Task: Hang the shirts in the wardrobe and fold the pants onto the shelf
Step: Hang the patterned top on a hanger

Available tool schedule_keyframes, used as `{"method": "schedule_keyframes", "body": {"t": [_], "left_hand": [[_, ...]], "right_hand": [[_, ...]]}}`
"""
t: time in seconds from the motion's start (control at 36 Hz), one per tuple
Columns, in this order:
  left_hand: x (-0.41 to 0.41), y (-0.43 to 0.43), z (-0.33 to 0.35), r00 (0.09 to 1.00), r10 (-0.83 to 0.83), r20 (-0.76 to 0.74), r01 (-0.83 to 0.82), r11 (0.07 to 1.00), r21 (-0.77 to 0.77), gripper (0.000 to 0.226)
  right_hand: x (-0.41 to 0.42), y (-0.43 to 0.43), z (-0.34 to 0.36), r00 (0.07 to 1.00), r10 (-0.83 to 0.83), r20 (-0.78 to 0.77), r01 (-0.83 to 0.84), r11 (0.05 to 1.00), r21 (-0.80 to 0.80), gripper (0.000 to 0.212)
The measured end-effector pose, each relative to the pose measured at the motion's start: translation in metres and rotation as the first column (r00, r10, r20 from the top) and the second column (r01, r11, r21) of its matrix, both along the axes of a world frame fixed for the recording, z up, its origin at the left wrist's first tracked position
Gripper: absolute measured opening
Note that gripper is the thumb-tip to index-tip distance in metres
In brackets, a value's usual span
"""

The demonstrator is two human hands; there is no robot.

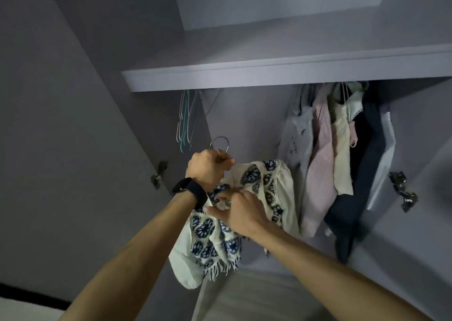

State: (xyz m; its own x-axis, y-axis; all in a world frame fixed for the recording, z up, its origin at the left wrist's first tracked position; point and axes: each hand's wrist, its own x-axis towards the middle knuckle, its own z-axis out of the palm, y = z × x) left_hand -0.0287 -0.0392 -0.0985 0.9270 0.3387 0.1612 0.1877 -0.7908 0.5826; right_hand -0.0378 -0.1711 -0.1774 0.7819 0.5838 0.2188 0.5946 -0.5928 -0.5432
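A cream shirt [259,183] with dark blue flower prints and a fringed hem hangs from a hanger whose metal hook [220,142] sticks up above my fist. My left hand [208,168], with a black watch at the wrist, grips the hanger just under the hook. My right hand [241,213] rests on the shirt's front with the forefinger stretched out and the thumb spread, touching the fabric near the neckline. Both hands are held up inside the open wardrobe, below the shelf [269,76]. The hanger's body is hidden by the shirt.
Several empty wire hangers [184,122] hang at the left under the shelf. Several hung garments [325,159], pale, pink, cream and dark navy, fill the right side. Door hinges [157,174] sit left and right [403,193]. A pale surface lies below.
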Motion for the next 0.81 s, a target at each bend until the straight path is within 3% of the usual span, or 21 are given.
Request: {"method": "schedule_keyframes", "body": {"t": [0.06, 0.11, 0.19, 0.31, 0.47, 0.56, 0.67, 0.75, 0.81], "left_hand": [[0.000, -0.006, -0.001, 1.000, -0.009, -0.014, 0.010, 0.999, 0.045, 0.013], [-0.001, -0.008, -0.003, 0.999, -0.015, -0.029, 0.018, 0.993, 0.114, 0.013], [-0.002, -0.006, -0.003, 1.000, -0.013, -0.018, 0.015, 0.990, 0.140, 0.015], [0.000, -0.005, -0.002, 0.998, 0.045, 0.032, -0.048, 0.994, 0.094, 0.014], [-0.004, 0.005, 0.000, 0.999, 0.031, 0.024, -0.035, 0.977, 0.211, 0.016], [-0.011, 0.010, -0.004, 0.998, 0.052, 0.038, -0.060, 0.967, 0.247, 0.019], [-0.019, 0.009, -0.010, 0.992, 0.028, 0.122, -0.054, 0.974, 0.219, 0.017], [-0.019, 0.007, -0.010, 0.991, 0.014, 0.137, -0.040, 0.982, 0.186, 0.015], [-0.019, 0.007, -0.010, 0.991, 0.009, 0.133, -0.034, 0.982, 0.187, 0.017]], "right_hand": [[-0.003, 0.010, -0.003, 0.997, 0.024, 0.080, -0.026, 0.999, 0.031, 0.042], [-0.003, 0.015, -0.004, 0.991, 0.015, 0.134, -0.028, 0.994, 0.101, 0.029], [0.000, 0.013, 0.001, 0.995, 0.011, 0.095, -0.029, 0.980, 0.197, 0.027], [0.000, 0.023, 0.006, 0.999, 0.014, 0.041, -0.022, 0.981, 0.193, 0.023], [-0.003, 0.020, 0.006, 0.991, 0.109, 0.081, -0.127, 0.957, 0.261, 0.021], [0.010, 0.004, 0.000, 0.992, 0.058, 0.112, -0.082, 0.971, 0.224, 0.015], [0.028, -0.020, -0.004, 0.984, -0.115, 0.134, 0.073, 0.955, 0.287, 0.010], [0.028, -0.024, -0.005, 0.997, 0.043, 0.061, -0.054, 0.978, 0.200, 0.012], [0.029, -0.024, -0.004, 0.971, 0.195, -0.141, -0.180, 0.977, 0.116, 0.016]]}}
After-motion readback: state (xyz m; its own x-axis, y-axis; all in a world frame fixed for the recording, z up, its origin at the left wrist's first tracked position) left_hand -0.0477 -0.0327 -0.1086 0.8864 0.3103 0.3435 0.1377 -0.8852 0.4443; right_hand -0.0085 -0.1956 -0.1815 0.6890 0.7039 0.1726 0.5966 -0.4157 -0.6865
